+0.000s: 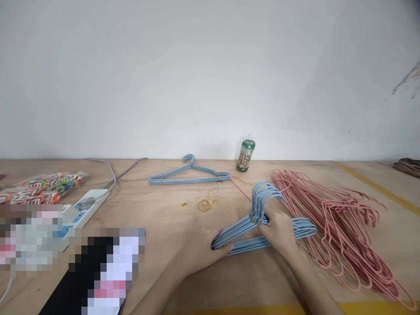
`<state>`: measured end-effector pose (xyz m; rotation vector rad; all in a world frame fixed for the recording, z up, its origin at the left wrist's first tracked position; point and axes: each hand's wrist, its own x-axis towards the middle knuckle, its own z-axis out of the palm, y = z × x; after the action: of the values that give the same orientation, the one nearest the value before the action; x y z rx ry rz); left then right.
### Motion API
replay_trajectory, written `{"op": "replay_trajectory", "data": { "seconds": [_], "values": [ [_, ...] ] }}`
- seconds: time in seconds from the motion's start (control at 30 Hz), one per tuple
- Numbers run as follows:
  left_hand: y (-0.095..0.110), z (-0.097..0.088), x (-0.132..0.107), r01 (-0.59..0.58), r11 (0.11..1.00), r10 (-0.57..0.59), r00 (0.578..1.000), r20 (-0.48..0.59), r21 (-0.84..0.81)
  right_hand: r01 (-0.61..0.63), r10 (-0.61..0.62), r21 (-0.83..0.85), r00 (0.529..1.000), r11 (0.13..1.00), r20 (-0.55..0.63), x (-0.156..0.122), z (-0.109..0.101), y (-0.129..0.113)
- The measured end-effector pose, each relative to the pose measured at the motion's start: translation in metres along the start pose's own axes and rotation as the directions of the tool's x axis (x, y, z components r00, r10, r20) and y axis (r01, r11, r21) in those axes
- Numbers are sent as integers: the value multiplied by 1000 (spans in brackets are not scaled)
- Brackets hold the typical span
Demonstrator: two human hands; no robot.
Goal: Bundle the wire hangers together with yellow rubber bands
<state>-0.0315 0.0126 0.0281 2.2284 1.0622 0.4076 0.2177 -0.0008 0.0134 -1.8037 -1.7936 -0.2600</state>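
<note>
gripping a bundle of blue wire coat hangers (241, 228) above a plywood desk (229, 280), the right hand (277, 229) wraps the bundle's neck just below the hooks, its fingers (267, 216) clamped tight on the stacked wires. the left hand (198, 253) sits at the bundle's lower-left end, its fingers (226, 248) curled together around the wire ends. the hooks curve up beside the right hand, and the far shoulders fan out to the right, just beside a loose heap of pink wire hangers (341, 223) that spreads toward the desk's right edge. farther back, a second bundle of blue hangers (188, 176) lies flat near the wall (210, 78), and a green-labelled plastic bottle (246, 155) stands upright close by. a few yellowish rubber bands (204, 205) lie on the desk between that bundle and the hands, and a thin red string (241, 189) runs from the bundle's right end toward the held hangers. on the left are a white power strip (87, 208), grey cables (111, 175) and a clear bag of colourful packets (42, 188). pixelated patches (105, 271) hide whatever lies in the lower-left corner, and yellow tape (377, 188) marks the desk at the right.
</note>
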Motion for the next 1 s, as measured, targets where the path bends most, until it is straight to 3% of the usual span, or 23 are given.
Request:
{"op": "replay_trajectory", "data": {
  "seconds": [0.27,0.47,0.63,0.83,1.0],
  "values": [
    [1,0,0,-26,971,9,997,-73,-238,92,-85,90,993,992,-84,1,4,2],
    [3,-2,-2,-16,979,-10,992,-126,-204,111,-103,100,991,989,-81,2,2,1],
    [7,-6,-3,-97,986,72,980,-184,-136,101,-95,86,993,991,-71,1,1,0],
    [6,-5,-5,-51,977,8,980,-201,-208,102,-97,80,993,992,-63,1,1,0],
    [6,-1,-5,-18,953,-27,989,-145,-302,140,-135,125,990,982,-47,2,-2,2]
  ]
}}
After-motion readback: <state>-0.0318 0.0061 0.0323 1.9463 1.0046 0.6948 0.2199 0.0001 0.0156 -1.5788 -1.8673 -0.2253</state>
